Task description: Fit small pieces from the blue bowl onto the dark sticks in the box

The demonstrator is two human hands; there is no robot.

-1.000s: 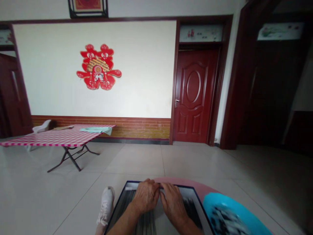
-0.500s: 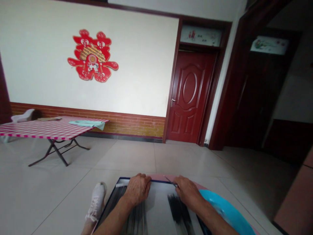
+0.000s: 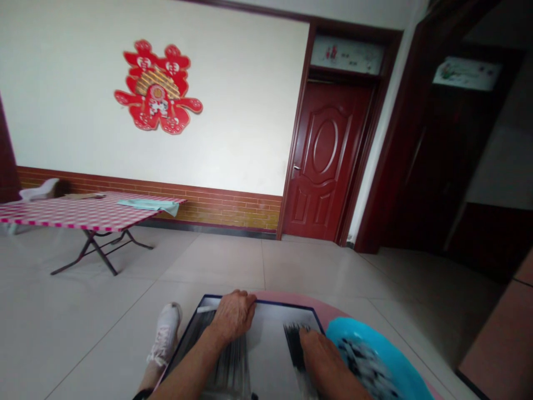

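Note:
A shallow tray with a dark blue rim (image 3: pixel 277 303) lies low in front of me. My left hand (image 3: pixel 235 315) is closed at its far rim, fingers curled; whatever they hold is hidden. Beneath that forearm, long thin grey-black strands (image 3: pixel 233 369) lie in the tray's left part. My right hand (image 3: pixel 318 353) is lower, at a bundle of thin black strands (image 3: pixel 293 339) with spiky ends in the right part. Its fingers look pressed together, and I cannot see what is in them. Pale tray floor (image 3: pixel 266 355) shows between the hands.
Right of the tray a blue basin (image 3: pixel 400 364) holds many black and white pieces. Tray and basin rest on a pink surface (image 3: pixel 291 296). One white shoe (image 3: pixel 165 330) is at left. A folding table (image 3: pixel 95 214) with a checked cover stands farther off, near a red door (image 3: pixel 328 161).
My right hand has moved down from the far rim to the black bundle; the thin dark rod it held no longer shows. More of the basin shows. My left hand stays at the rim.

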